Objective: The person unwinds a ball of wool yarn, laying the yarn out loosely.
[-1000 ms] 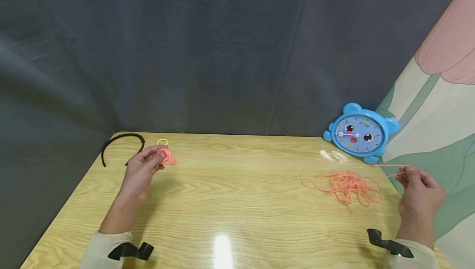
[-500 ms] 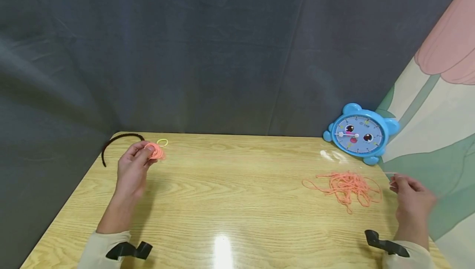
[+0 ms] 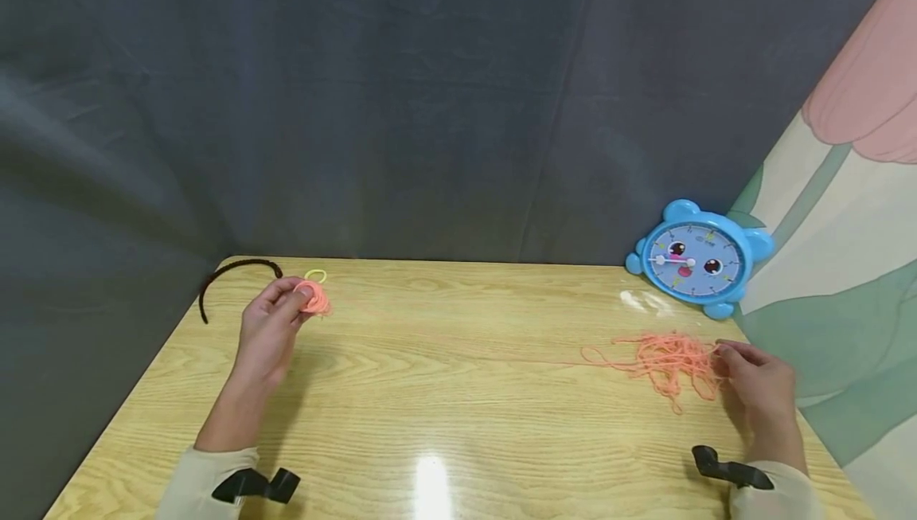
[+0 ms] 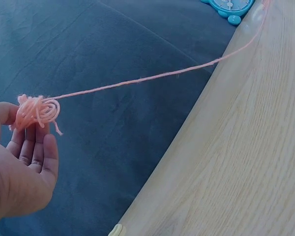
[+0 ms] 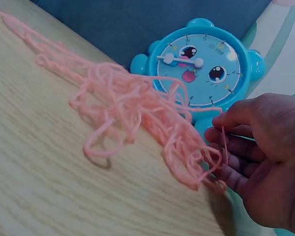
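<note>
Between thumb and fingers, my left hand [image 3: 269,329] pinches a small wound bundle of pink yarn [image 4: 38,112] above the table's far left. One strand runs from that bundle across to a loose, tangled yarn pile [image 3: 669,361] on the right side of the table. At the pile's right edge, my right hand [image 3: 761,383] pinches a strand between thumb and forefinger, and a loop of it hangs by the other fingers in the right wrist view.
A blue animal-shaped toy clock [image 3: 693,259] stands at the table's back right corner. Behind the left hand lie a yellow ring [image 3: 315,271] and a dark curved band [image 3: 236,265]. Dark grey cloth [image 3: 401,106] hangs behind the wooden table [image 3: 487,424].
My right hand has moved left and down from beyond the right table edge to the yarn pile. My left hand shifted left, then partly back right, still holding the bundle.
</note>
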{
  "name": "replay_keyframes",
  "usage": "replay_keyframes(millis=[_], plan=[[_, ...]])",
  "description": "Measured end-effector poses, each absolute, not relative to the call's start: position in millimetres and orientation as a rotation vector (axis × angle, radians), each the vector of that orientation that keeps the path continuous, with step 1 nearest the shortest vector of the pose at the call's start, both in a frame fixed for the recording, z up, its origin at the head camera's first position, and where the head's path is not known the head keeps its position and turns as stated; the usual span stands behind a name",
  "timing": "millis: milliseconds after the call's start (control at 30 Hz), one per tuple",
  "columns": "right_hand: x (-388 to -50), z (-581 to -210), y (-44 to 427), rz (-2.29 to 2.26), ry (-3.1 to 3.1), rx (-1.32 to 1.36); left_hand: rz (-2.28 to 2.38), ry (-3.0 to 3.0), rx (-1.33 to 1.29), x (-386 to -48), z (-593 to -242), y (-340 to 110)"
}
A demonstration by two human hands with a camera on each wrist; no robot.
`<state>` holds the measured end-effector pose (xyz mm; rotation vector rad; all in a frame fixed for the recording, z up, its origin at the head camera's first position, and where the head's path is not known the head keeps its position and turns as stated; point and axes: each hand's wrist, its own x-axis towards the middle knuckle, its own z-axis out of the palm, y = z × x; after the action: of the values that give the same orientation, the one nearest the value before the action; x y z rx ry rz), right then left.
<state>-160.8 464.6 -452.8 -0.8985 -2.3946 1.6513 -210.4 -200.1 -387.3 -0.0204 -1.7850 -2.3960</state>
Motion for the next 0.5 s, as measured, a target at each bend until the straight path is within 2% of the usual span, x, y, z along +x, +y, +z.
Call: replay_keyframes(millis=[267, 500], plan=[[-168.0, -426.0, 433.2, 1.678, -2.248, -0.639, -2.391, -1.815, -0.053, -210.6, -386.5, -198.1], [-190.6, -405.0, 369.4, 1.862, -2.127, -0.103, -2.404, -1.83, -0.054, -210.1, -388.6, -197.2]])
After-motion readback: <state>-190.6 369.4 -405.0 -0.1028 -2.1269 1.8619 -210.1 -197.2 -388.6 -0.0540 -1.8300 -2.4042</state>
